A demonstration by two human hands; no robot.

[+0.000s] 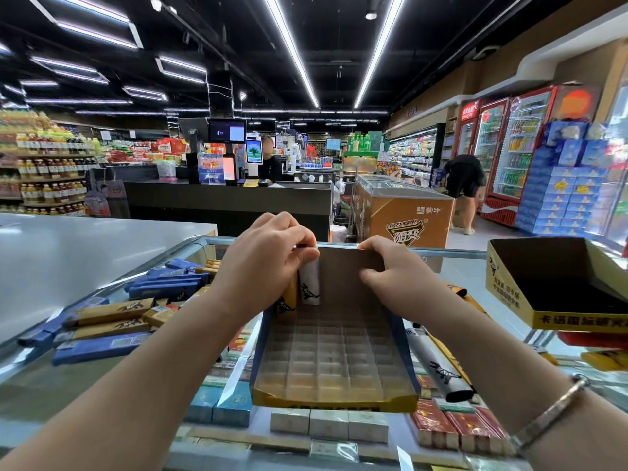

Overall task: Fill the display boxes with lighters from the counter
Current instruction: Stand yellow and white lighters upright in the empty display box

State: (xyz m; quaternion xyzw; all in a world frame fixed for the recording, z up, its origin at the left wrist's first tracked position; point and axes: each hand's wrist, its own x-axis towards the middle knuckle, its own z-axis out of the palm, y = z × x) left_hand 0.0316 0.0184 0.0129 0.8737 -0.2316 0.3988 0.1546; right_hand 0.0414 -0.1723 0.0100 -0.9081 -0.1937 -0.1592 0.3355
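A yellow display box with a clear plastic grid tray stands on the glass counter in front of me. My left hand pinches the top of a white lighter standing in the box's far left corner, next to an orange lighter. My right hand grips the box's brown back flap, fingers curled over its top edge. Several blue and tan lighters lie loose on the counter to the left. A black lighter lies to the right of the box.
A second display box, dark inside, sits at the right on the glass counter. Cigarette packs show under the glass. A grey countertop lies at the left. A checkout desk, a freezer chest and two people stand beyond.
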